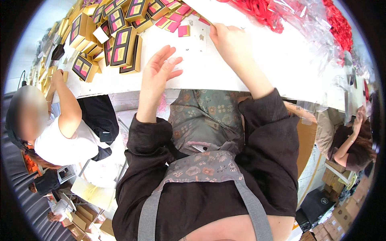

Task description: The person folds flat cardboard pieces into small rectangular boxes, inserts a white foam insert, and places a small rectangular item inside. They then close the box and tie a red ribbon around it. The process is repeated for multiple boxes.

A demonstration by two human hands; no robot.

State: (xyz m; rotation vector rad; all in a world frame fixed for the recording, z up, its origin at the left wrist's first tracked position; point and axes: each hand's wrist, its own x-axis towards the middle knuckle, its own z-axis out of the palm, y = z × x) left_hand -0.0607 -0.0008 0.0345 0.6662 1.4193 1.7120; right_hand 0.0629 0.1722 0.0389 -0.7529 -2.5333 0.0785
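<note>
My left hand (159,67) is held over the white table with its fingers apart and nothing in them. Farther right, my right hand (233,42) pinches the edge of a small pink-and-gold square (204,20), seen nearly edge-on. Several loose pink squares with gold edges lie just beyond my hands, one pink square (183,31) a little apart from the others. To the left of my left hand stand stacked gold boxes with dark-framed fronts, the closest being a gold box (123,47) with pink and purple panels.
Red ribbon (261,12) and clear plastic wrapping (303,24) are heaped at the far right of the white table (193,74). At left a person in a white shirt (66,140) works at the same table. Another person (354,144) is at the right edge.
</note>
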